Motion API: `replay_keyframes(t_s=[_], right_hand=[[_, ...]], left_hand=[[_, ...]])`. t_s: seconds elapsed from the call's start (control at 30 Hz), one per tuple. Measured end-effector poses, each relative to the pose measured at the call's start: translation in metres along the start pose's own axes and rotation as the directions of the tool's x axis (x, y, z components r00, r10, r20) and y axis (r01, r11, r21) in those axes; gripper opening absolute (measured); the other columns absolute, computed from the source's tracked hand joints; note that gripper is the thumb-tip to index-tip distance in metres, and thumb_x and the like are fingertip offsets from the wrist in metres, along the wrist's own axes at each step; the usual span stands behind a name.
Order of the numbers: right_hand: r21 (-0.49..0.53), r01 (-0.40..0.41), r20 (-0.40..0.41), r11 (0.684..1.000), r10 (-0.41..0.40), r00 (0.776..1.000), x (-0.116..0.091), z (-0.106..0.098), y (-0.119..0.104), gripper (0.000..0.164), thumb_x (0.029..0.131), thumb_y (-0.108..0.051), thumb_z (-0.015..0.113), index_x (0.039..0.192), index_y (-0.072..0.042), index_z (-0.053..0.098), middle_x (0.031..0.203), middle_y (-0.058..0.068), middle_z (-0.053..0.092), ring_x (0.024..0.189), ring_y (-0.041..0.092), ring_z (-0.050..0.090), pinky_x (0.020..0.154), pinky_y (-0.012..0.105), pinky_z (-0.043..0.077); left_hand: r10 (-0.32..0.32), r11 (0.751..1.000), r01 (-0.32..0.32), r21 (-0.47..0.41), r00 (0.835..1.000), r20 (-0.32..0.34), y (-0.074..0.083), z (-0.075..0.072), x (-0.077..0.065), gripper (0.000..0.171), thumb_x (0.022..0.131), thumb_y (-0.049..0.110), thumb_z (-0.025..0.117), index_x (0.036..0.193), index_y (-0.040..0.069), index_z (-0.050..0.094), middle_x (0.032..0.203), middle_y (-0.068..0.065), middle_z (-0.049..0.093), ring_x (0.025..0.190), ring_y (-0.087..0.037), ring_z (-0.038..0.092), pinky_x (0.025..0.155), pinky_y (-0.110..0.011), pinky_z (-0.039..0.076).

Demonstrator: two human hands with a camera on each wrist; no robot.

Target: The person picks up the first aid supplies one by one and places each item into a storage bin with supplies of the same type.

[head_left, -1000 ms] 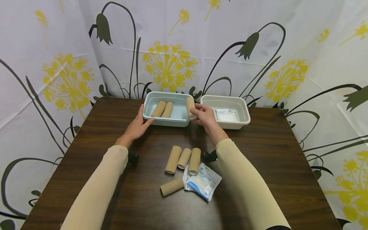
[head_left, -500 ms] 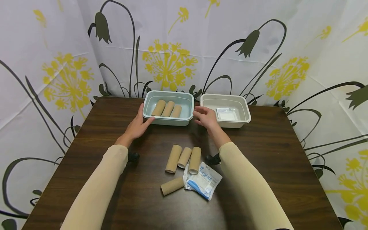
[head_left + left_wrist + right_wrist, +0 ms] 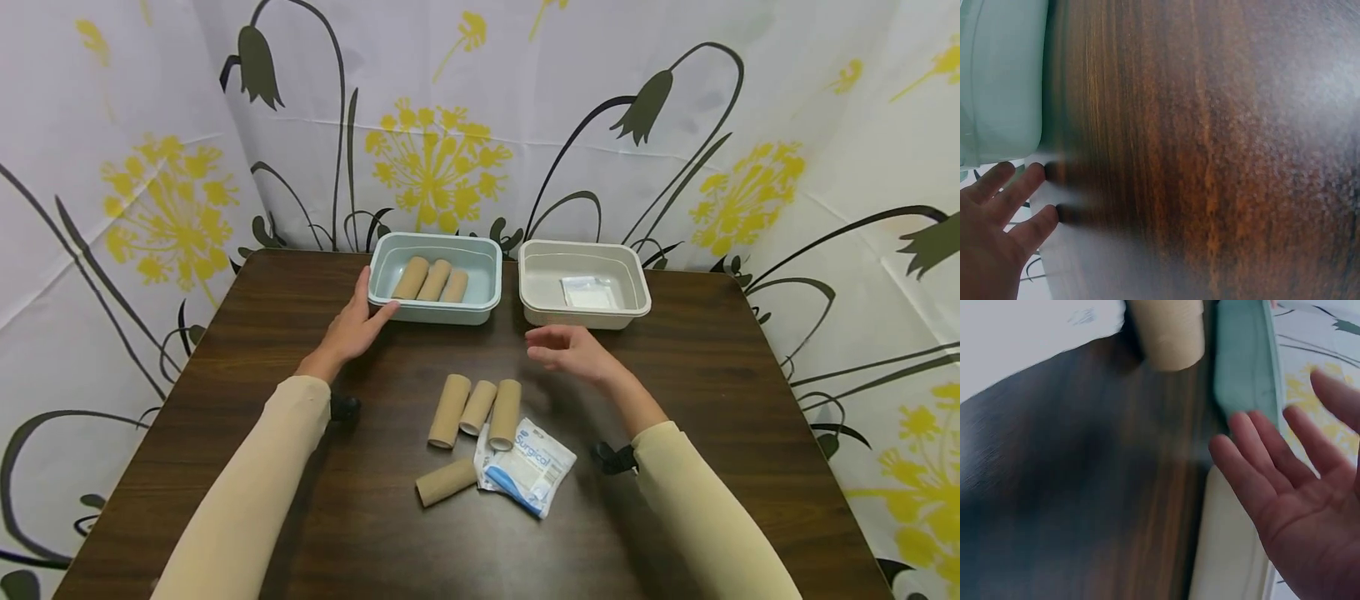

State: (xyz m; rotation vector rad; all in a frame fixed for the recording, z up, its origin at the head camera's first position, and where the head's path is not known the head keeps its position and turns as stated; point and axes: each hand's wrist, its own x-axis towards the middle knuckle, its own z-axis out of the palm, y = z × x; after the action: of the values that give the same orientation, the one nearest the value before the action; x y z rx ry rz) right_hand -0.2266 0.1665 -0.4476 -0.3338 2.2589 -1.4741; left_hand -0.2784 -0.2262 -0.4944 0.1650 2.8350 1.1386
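Note:
My left hand (image 3: 349, 330) rests at the left end of a pale blue plastic bin (image 3: 457, 315), thumb along its front rim and fingers straight. Inside that bin, three cardboard tubes (image 3: 433, 281) lie side by side. My right hand (image 3: 573, 350) hovers over the table in front of a cream bin (image 3: 585, 318); its fingers are loosely extended and hold nothing, as the right wrist view also shows. Nearer me lie several more cardboard tubes (image 3: 450, 411), one of them set crosswise. White packets marked "Surgical" (image 3: 534, 467) lie partly under a tube.
The dark wood table (image 3: 360, 508) reaches back to a flower-printed curtain (image 3: 450, 83) just behind the bins. A flat white packet (image 3: 588, 292) lies in the cream bin. The two bins stand side by side with a narrow gap.
My right hand has let go of a cardboard tube, now third in the blue bin. It has since drawn back toward me and to the right. My left hand has stayed at the bin.

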Motion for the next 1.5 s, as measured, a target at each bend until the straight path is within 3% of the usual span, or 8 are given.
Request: replay_keyframes(t_s=[0.1,0.23,0.37,0.53,0.63,0.8,1.17,1.5], right_hand=[[-0.117,0.064,0.097,0.991,-0.053,0.994,-0.006,0.005,0.010,0.048,0.092,-0.021,0.070,0.132,0.003,0.057,0.129,0.020,0.060,0.114,0.029,0.061,0.094,0.044,0.048],[-0.211,0.153,0.237,0.965,-0.101,0.966,-0.013,0.017,0.016,0.054,0.091,-0.021,0.072,0.135,0.006,0.054,0.135,0.021,0.056,0.121,0.036,0.056,0.098,0.046,0.045],[-0.265,0.215,0.297,0.940,-0.133,0.946,-0.021,0.032,0.016,0.062,0.088,-0.027,0.076,0.138,0.000,0.053,0.140,0.016,0.052,0.129,0.035,0.049,0.103,0.049,0.040],[-0.386,0.279,0.294,0.879,-0.169,0.941,-0.028,0.047,0.017,0.078,0.080,-0.040,0.082,0.143,-0.008,0.050,0.150,0.018,0.039,0.138,0.034,0.036,0.108,0.052,0.032],[-0.431,0.274,0.276,0.860,-0.164,0.947,-0.031,0.052,0.017,0.083,0.076,-0.044,0.084,0.144,-0.012,0.049,0.154,0.020,0.031,0.140,0.037,0.032,0.108,0.054,0.031],[-0.457,0.254,0.252,0.852,-0.150,0.956,-0.035,0.055,0.019,0.087,0.072,-0.044,0.087,0.146,-0.017,0.047,0.155,0.017,0.029,0.138,0.036,0.034,0.106,0.054,0.033],[-0.479,0.264,0.223,0.837,-0.175,0.959,-0.036,0.060,0.023,0.086,0.074,-0.043,0.086,0.146,-0.016,0.047,0.154,0.016,0.032,0.137,0.034,0.036,0.106,0.053,0.034],[-0.477,0.248,0.205,0.843,-0.168,0.964,-0.037,0.060,0.021,0.085,0.075,-0.045,0.085,0.146,-0.016,0.047,0.153,0.014,0.033,0.137,0.034,0.037,0.105,0.053,0.035]], left_hand=[[-0.008,1.000,0.008,-0.008,1.000,0.002,-0.001,-0.002,-0.003,0.089,0.098,0.062,0.042,0.155,0.031,-0.019,0.163,-0.015,0.006,0.144,-0.044,0.018,0.108,-0.065,0.018],[-0.011,1.000,0.011,-0.010,1.000,0.004,-0.003,-0.003,-0.005,0.089,0.098,0.060,0.042,0.155,0.030,-0.020,0.163,-0.016,0.006,0.143,-0.044,0.019,0.108,-0.065,0.018],[0.003,1.000,-0.003,-0.007,1.000,-0.002,-0.003,-0.002,-0.004,0.089,0.098,0.061,0.042,0.155,0.030,-0.019,0.163,-0.016,0.006,0.143,-0.044,0.020,0.108,-0.064,0.019],[0.008,1.000,-0.008,-0.004,1.000,-0.008,-0.004,-0.001,-0.002,0.089,0.098,0.062,0.042,0.155,0.031,-0.019,0.163,-0.016,0.007,0.143,-0.044,0.020,0.108,-0.064,0.019],[0.003,1.000,-0.003,-0.002,1.000,-0.009,-0.004,-0.001,-0.001,0.089,0.098,0.062,0.041,0.155,0.031,-0.019,0.163,-0.015,0.007,0.144,-0.043,0.019,0.108,-0.064,0.019],[0.010,1.000,-0.010,0.005,1.000,-0.009,-0.004,-0.002,0.001,0.089,0.098,0.062,0.041,0.155,0.031,-0.019,0.163,-0.015,0.006,0.144,-0.043,0.019,0.109,-0.064,0.018],[0.004,1.000,-0.004,0.017,1.000,-0.006,0.000,0.000,0.001,0.089,0.098,0.062,0.041,0.155,0.029,-0.019,0.162,-0.016,0.007,0.144,-0.043,0.019,0.109,-0.062,0.019],[0.002,1.000,-0.002,0.016,1.000,-0.009,-0.002,0.000,0.002,0.090,0.096,0.066,0.040,0.155,0.031,-0.019,0.163,-0.016,0.008,0.143,-0.045,0.021,0.108,-0.064,0.019]])
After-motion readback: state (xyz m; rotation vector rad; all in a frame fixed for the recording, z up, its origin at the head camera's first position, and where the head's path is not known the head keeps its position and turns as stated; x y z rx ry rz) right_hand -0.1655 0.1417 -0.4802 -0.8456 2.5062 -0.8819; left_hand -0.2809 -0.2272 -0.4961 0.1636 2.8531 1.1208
